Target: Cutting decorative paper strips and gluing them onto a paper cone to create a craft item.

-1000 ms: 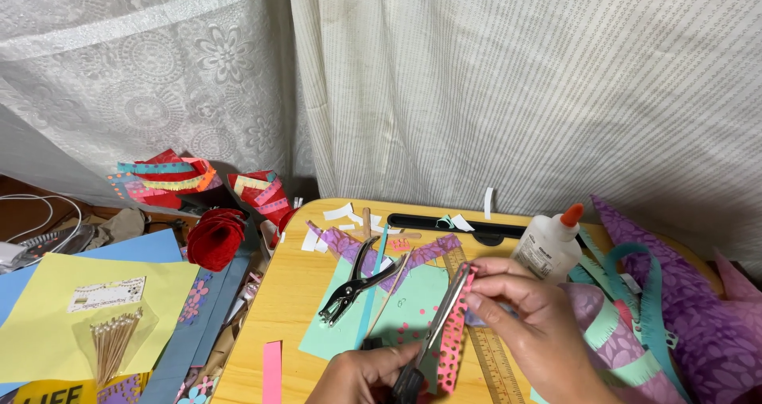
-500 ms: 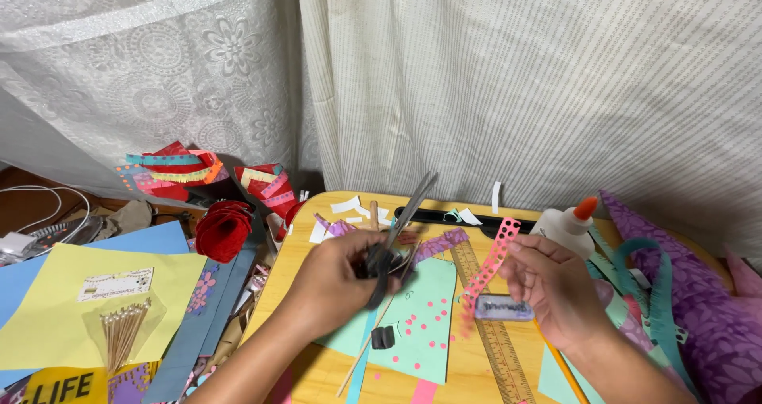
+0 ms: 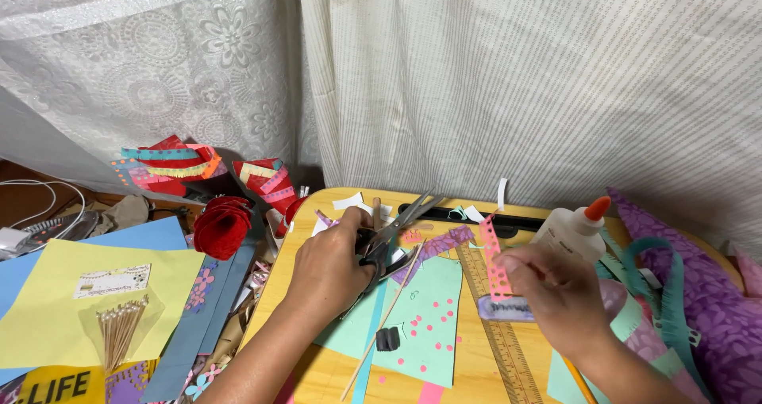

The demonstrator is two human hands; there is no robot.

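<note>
Nearest the lens: mint-green paper sheet [image 3: 425,317] flat on the yellow wooden bench [image 3: 476,376], dotted with small pink punched circles; a small black clip [image 3: 386,338] lying on it, and a thin wooden stick [image 3: 381,325] slanting across. Wooden ruler [image 3: 496,325] running beside the sheet's right edge. Left hand [image 3: 329,265] over the sheet's upper left corner, fingers clamped through the black handles of metal scissors [image 3: 389,233]; blades slightly parted, tips aimed up and right. Right hand [image 3: 556,289] a little apart to the right, thumb and forefinger pinched shut on the lower end of a pink punched paper strip [image 3: 494,261], strip held upright, clear of the blades. Small lilac paper label [image 3: 504,309] lying on the ruler under that hand. Farther back: white glue bottle with orange cap [image 3: 575,229] just beyond the right hand, teal paper strips [image 3: 671,293] and purple patterned fabric [image 3: 706,293] to its right. Off the bench to the left: yellow paper sheet [image 3: 48,317] with a clear packet of wooden sticks [image 3: 119,328], red rolled-paper rose [image 3: 222,225], pile of red and multicoloured paper scraps [image 3: 171,166]. At the back, white lace curtain [image 3: 476,78] hanging behind everything.
</note>
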